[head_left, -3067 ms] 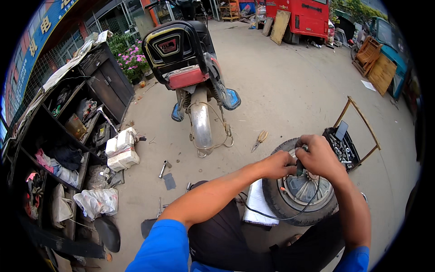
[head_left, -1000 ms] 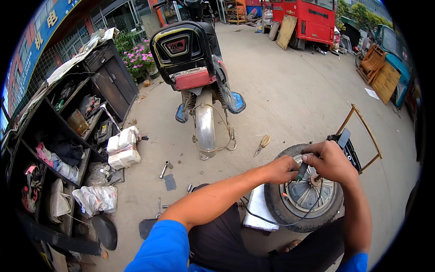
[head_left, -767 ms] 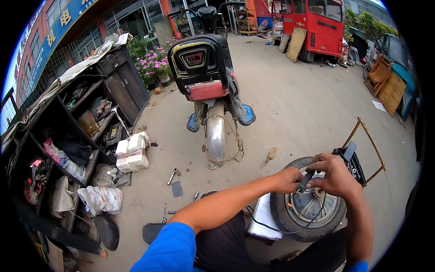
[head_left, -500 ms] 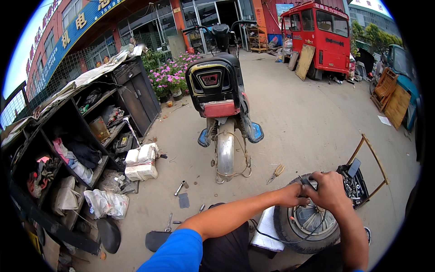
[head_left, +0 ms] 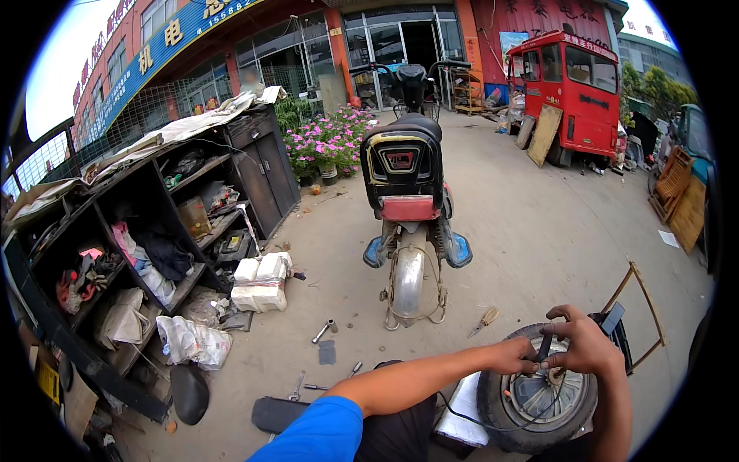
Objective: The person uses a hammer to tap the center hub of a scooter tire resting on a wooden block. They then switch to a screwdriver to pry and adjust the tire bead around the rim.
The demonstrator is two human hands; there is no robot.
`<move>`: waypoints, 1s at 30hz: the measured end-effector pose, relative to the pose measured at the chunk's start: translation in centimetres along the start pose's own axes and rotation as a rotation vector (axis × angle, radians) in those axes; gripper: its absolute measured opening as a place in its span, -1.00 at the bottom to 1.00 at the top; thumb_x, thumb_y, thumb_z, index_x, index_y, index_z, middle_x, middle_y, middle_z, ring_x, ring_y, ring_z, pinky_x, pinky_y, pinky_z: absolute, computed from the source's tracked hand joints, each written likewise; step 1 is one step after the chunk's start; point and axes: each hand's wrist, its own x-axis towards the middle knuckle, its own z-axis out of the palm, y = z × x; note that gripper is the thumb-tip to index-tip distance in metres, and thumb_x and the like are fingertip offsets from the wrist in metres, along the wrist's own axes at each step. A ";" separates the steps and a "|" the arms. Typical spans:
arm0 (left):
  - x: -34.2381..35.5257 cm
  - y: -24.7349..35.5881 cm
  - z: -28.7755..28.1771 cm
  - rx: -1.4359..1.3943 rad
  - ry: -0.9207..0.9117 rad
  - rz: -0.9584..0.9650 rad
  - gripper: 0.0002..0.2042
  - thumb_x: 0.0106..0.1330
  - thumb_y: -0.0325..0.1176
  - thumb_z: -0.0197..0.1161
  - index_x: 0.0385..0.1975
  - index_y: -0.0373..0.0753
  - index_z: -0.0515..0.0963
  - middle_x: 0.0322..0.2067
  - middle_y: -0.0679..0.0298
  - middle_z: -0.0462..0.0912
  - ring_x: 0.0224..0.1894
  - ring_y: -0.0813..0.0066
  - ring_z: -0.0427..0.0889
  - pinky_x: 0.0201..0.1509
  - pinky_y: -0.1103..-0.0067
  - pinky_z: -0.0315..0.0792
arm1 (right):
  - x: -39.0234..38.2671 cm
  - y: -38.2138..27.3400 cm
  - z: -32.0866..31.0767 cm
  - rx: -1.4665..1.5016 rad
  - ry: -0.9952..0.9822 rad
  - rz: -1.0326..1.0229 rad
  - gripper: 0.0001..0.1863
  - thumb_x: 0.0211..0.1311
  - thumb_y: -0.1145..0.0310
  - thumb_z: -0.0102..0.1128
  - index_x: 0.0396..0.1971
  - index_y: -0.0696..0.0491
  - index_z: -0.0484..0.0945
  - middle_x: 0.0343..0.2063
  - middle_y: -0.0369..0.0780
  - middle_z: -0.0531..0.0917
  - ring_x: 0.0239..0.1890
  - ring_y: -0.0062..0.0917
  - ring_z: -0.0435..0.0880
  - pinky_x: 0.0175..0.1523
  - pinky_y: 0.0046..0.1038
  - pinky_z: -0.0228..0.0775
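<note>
A motor wheel with a black tyre (head_left: 493, 412) and a grey spoked hub (head_left: 536, 394) lies in front of me at the lower right, partly on a white block (head_left: 465, 412). Over its hub, my left hand (head_left: 513, 356) is closed at the lower end of a short black rod-like piece (head_left: 544, 347). My right hand (head_left: 585, 344) grips the same piece from the right, thumb and fingers bent around it. Its exact kind is hidden by the fingers. A thin black cable (head_left: 493, 426) loops across the wheel.
Ahead stands an electric scooter (head_left: 400, 202), its rear fender over the ground. Pliers (head_left: 485, 320), a socket tool (head_left: 322, 332) and wrenches (head_left: 297, 386) lie on the concrete. Left is a cluttered black shelf (head_left: 100, 223); beyond my right hand, a wooden frame (head_left: 648, 304) beside a toolbox.
The view has shifted, so the scene sits further right. Both hands stay together over the wheel; my right hand's fingers have spread a little and the black piece shows more.
</note>
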 end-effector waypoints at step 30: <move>0.1 -0.3 0.0 0.028 0.058 -0.006 -0.80 0.07 -0.36 0.28 -0.56 -0.41 0.57 -0.66 0.01 0.53 -0.57 0.24 0.51 -0.41 0.31 0.36 | 0.6 -1.9 -0.2 0.133 -0.019 0.024 -0.51 -0.23 0.57 0.47 -0.12 0.20 0.71 -0.03 -0.03 0.71 -0.10 -0.10 0.72 0.03 -0.26 0.58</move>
